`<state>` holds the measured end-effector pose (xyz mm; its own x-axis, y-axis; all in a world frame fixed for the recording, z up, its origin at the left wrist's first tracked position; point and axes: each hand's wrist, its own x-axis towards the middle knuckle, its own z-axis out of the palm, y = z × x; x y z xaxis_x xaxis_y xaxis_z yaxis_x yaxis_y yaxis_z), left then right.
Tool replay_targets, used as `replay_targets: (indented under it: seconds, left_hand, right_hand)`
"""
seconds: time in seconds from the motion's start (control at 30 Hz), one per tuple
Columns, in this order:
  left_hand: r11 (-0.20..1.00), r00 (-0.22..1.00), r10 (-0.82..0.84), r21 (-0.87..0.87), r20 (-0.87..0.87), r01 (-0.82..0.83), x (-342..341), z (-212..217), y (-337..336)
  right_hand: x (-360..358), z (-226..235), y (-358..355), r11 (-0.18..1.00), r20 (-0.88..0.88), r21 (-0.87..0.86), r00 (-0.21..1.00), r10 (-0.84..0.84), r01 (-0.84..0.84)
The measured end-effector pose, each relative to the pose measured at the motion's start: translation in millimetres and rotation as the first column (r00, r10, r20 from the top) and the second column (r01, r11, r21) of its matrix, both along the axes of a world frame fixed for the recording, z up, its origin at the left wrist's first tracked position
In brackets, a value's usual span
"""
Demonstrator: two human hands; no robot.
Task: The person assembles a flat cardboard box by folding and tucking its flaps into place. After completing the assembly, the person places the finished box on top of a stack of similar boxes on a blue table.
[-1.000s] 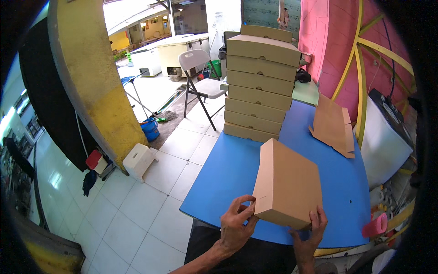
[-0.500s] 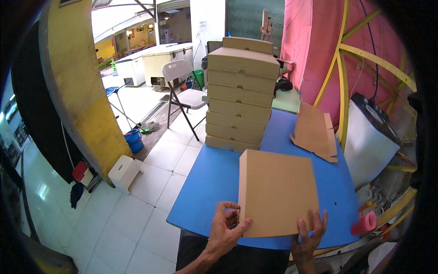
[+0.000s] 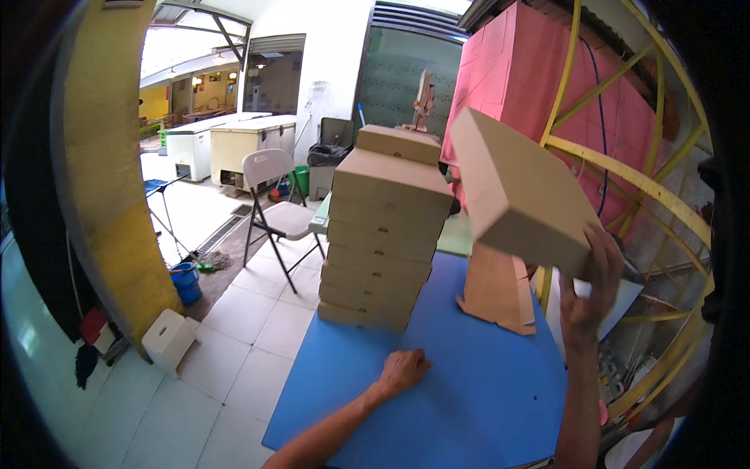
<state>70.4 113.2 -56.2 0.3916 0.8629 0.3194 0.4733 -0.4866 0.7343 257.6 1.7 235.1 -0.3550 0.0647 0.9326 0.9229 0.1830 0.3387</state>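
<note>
My right hand [image 3: 598, 277] grips a closed brown cardboard box [image 3: 527, 191] by its near right corner. The box is held up and tilted over the right part of the blue table [image 3: 469, 391]. My left hand [image 3: 402, 370] rests on the table with its fingers curled in, and no object shows in it. Ahead of it stands a tall stack of similar cardboard boxes [image 3: 379, 227], with a smaller box [image 3: 398, 143] on top. An unfolded cardboard sheet [image 3: 500, 289] lies on the table behind and below the raised box.
Left of the table are a folding chair [image 3: 285, 215], a white stool [image 3: 170, 341], a blue bucket [image 3: 186, 283] and a yellow pillar [image 3: 109, 156]. Yellow metal bars [image 3: 625, 168] and a pink wall [image 3: 488, 74] border the right side. White chest freezers [image 3: 250, 148] stand farther back.
My right hand has lifted the box off the table, up and to the right, tilting it. The left hand has let go of it and now lies curled on the table. The view has shifted.
</note>
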Motion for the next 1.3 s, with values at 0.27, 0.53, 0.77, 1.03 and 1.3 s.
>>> replay_targets:
  seconds: [0.27,0.53,0.77,1.03,1.3]
  left_hand:
    - [1.0,0.999,0.012,-0.006,0.051,-0.012,5.7,-42.0,20.3]
    - [0.999,0.996,-0.007,-0.052,0.094,0.012,3.8,-37.3,17.9]
    - [0.993,0.995,-0.047,-0.106,0.089,0.056,-0.3,-25.8,11.4]
    - [0.995,0.995,-0.049,-0.079,0.083,0.056,-0.4,-26.9,11.4]
    - [0.999,0.992,-0.013,-0.048,0.124,0.019,0.3,-25.3,12.0]
  right_hand:
    - [-71.7,44.6,152.9,0.989,0.027,-0.078,0.991,0.128,-0.125]
    - [-123.0,16.9,199.8,0.945,0.02,-0.328,1.0,0.003,0.004]
    - [-113.9,21.4,202.8,0.891,0.052,-0.45,0.994,0.096,-0.063]
    - [-97.9,17.1,219.6,0.899,-0.056,-0.41,0.988,0.146,-0.156]
    - [62.4,-107.6,269.8,0.651,-0.561,-0.712,0.771,-0.3,-0.265]
